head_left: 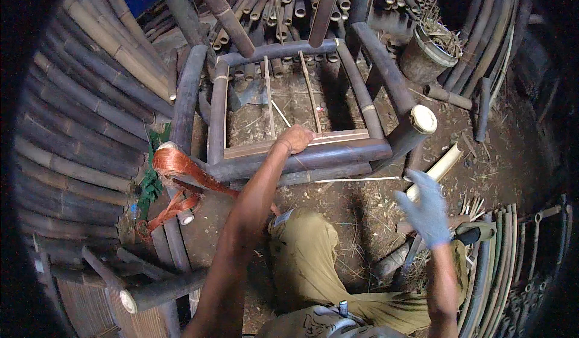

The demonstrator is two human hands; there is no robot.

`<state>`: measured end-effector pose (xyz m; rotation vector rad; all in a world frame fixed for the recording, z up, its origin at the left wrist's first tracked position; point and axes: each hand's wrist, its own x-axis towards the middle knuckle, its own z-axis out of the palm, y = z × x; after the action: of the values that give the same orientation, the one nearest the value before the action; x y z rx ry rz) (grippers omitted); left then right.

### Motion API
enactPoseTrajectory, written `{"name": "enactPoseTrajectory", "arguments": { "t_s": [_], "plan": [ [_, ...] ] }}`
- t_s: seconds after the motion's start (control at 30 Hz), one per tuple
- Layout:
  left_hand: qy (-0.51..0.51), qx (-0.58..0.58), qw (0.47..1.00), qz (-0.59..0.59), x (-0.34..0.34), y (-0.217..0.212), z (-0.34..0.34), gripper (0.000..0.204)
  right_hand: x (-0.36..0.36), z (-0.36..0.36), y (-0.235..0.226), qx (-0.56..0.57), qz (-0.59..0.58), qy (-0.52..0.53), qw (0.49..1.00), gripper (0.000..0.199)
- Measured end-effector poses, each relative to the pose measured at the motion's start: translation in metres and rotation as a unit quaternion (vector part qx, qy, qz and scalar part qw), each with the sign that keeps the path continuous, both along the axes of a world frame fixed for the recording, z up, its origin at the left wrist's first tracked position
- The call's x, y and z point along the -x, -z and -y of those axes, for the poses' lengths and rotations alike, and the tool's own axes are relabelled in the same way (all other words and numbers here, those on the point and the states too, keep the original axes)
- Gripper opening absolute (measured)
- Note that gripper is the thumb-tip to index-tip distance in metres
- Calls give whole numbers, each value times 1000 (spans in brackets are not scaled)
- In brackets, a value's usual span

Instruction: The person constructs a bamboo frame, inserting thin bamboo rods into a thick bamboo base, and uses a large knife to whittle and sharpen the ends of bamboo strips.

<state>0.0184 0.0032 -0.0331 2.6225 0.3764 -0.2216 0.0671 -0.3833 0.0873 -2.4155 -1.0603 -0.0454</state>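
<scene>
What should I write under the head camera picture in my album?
Bare left hand on a bamboo seat frame, gray-gloved right hand apart from it, orange strands draped nearby.

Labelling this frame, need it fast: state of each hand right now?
Left hand: on the light bamboo slats; whether it grips cannot be told.
Right hand: gloved, open, near the pale bamboo piece; nothing seen held.

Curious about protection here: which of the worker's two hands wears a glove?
The right hand, held off to the side of the bamboo frame, wears a grey-blue glove; the left hand, at the frame's near edge, is ungloved.
</scene>
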Motion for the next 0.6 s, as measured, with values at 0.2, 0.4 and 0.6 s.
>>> {"name": "enactPoseTrajectory", "arguments": {
  "t_s": [0.2, 0.4, 0.6],
  "plan": [
    [67, -32, 995, 70, -1, 18, 7, 35, -20, -204, 63, 80, 161, -4, 984, 42],
    [115, -86, 990, -3, -24, 22, 18, 34, -70, -203, 51, 241, -102, -122, 957, 38],
    [64, 11, 958, 278, 47, 134, -114, 25, -35, -231, -26, 35, -299, -370, 879, 35]
  ]
}}
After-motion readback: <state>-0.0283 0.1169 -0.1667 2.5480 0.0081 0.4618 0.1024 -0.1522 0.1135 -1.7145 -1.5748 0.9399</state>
